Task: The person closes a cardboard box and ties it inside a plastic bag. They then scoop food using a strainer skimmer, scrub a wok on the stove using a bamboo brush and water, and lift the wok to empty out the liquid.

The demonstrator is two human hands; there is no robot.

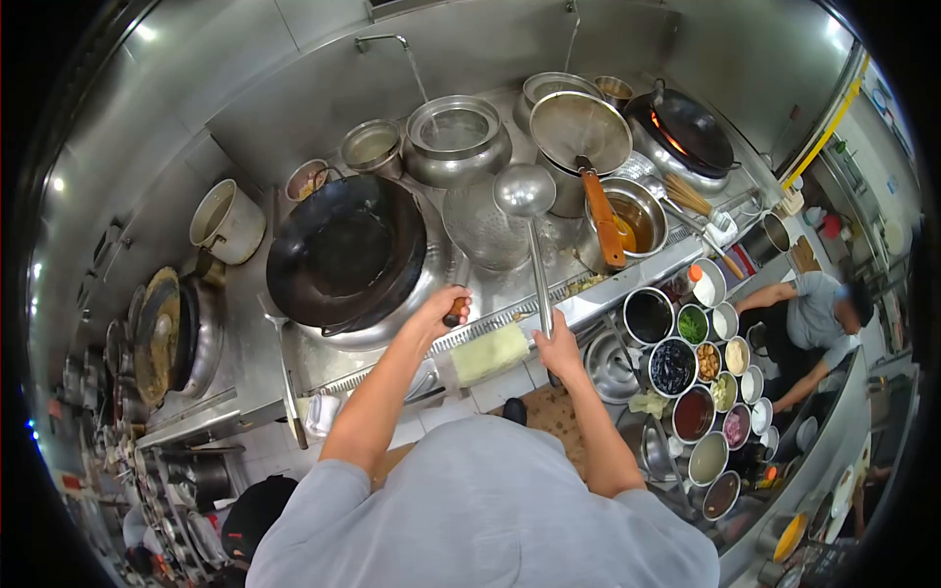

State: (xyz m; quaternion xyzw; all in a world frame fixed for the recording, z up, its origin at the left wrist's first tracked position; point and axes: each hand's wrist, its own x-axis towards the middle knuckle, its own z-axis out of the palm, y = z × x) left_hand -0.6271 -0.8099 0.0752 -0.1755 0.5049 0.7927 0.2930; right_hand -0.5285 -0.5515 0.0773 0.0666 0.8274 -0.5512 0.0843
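Note:
My right hand (559, 345) is wrapped round the long handle of a steel ladle (526, 191), its bowl raised away from me over the counter. A short dark wooden handle (455, 312) is in my closed left hand (436, 312), near the front edge of the range. Just beyond is a wide perforated skimmer (480, 227); whether that handle belongs to it I cannot tell. To the left of the skimmer, a large black wok (348, 250) sits on its burner, a little dark liquid or sheen at its bottom.
Water runs from a tap (384, 41) into a steel pot (459, 137). A mesh strainer (582, 132) and an orange-handled tool lie across pots. Flames show beside another wok (691, 137). Several ingredient tubs (694, 412) stand right, near a co-worker (818, 314). A green-white cloth (490, 353) lies along the edge.

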